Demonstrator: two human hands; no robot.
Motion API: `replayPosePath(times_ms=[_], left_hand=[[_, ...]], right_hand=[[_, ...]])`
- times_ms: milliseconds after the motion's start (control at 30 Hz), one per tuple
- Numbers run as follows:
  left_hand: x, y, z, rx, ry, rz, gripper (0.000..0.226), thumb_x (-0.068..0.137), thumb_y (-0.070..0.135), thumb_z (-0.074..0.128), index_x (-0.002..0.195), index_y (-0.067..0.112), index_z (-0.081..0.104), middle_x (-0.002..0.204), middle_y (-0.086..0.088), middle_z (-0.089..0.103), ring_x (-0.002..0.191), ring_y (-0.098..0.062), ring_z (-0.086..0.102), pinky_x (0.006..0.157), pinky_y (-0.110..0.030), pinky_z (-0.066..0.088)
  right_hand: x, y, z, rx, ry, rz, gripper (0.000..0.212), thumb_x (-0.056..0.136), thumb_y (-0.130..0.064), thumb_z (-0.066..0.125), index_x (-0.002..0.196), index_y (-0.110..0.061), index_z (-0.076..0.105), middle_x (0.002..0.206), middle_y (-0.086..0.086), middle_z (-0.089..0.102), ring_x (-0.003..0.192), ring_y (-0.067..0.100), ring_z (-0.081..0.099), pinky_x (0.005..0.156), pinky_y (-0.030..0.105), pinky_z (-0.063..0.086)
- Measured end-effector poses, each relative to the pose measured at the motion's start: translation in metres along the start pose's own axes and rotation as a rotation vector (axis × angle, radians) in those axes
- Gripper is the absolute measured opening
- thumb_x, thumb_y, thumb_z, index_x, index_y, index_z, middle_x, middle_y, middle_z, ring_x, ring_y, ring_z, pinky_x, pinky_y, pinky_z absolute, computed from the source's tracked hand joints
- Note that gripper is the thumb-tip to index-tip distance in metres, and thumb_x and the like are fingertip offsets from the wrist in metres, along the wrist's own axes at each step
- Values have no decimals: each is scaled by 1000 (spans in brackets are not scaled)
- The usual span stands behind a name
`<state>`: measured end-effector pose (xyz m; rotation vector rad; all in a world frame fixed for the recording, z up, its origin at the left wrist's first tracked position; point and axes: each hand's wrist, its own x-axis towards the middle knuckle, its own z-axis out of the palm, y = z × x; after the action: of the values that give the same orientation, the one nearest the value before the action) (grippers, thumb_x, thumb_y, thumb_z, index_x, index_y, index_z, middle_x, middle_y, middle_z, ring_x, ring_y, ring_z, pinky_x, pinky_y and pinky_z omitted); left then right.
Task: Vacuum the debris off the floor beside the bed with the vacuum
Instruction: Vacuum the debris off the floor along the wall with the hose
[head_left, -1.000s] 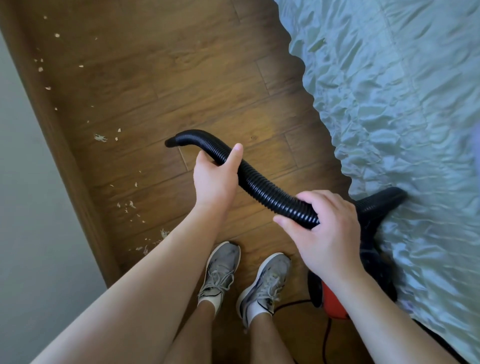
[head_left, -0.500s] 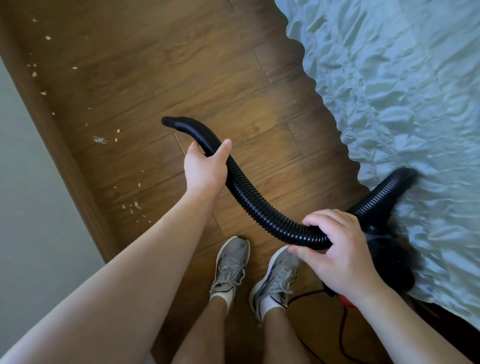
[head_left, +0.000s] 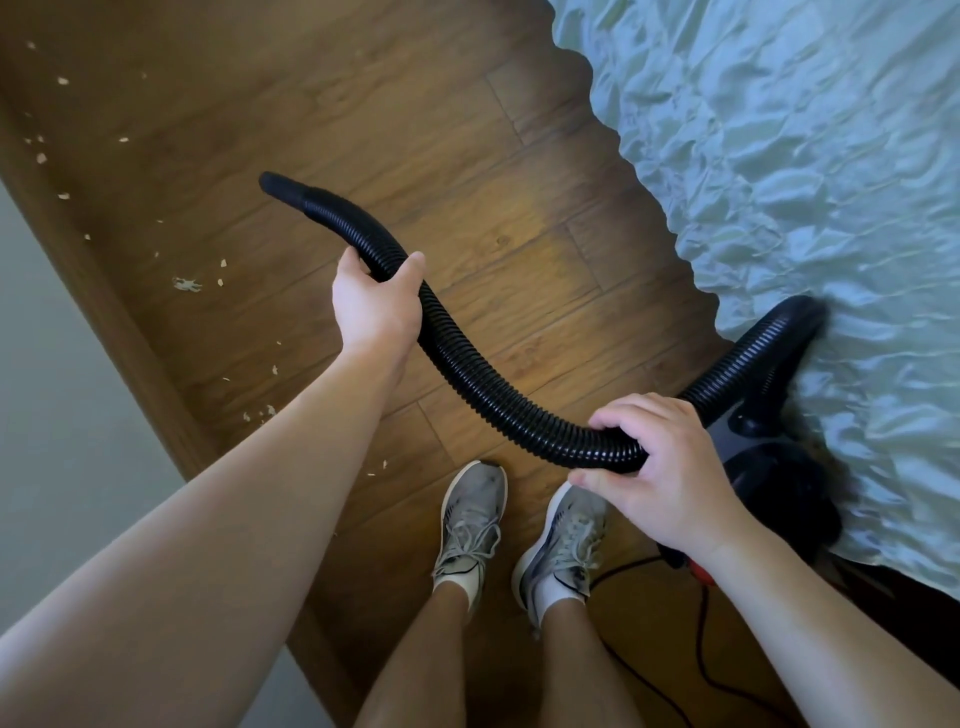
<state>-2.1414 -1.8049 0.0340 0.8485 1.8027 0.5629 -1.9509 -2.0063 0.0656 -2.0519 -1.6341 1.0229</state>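
Note:
A black ribbed vacuum hose (head_left: 483, 395) curves across the wooden floor from the vacuum body (head_left: 763, 467), which sits low at the bed's edge. My left hand (head_left: 376, 306) grips the hose near its smooth nozzle end (head_left: 283, 187), which points up and left, held above the floor. My right hand (head_left: 660, 467) grips the hose lower down, close to the vacuum body. Pale debris flakes (head_left: 187, 284) lie scattered on the floor along the left side, left of the nozzle.
A bed with a crumpled pale blue cover (head_left: 810, 182) fills the right side. A wooden baseboard (head_left: 104, 312) and grey wall run along the left. My two feet in grey shoes (head_left: 470, 525) stand below the hose. A black cord (head_left: 701, 649) trails at the bottom right.
Both hands have carried the hose forward and to the left; the nozzle end now reaches farther toward the debris, and the hose sags lower between my hands.

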Motion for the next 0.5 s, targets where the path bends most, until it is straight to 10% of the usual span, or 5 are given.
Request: replayPosePath(times_ms=[500], left_hand=[[-28, -8, -10, 171, -77, 144, 69, 98, 21, 63, 155, 29, 26, 111, 20, 57, 94, -4, 65, 81, -32, 59]], right_hand=[[-10, 4, 5, -120, -139, 22, 48, 77, -43, 81, 119, -25, 67, 114, -16, 60, 114, 10, 52, 102, 25, 28]])
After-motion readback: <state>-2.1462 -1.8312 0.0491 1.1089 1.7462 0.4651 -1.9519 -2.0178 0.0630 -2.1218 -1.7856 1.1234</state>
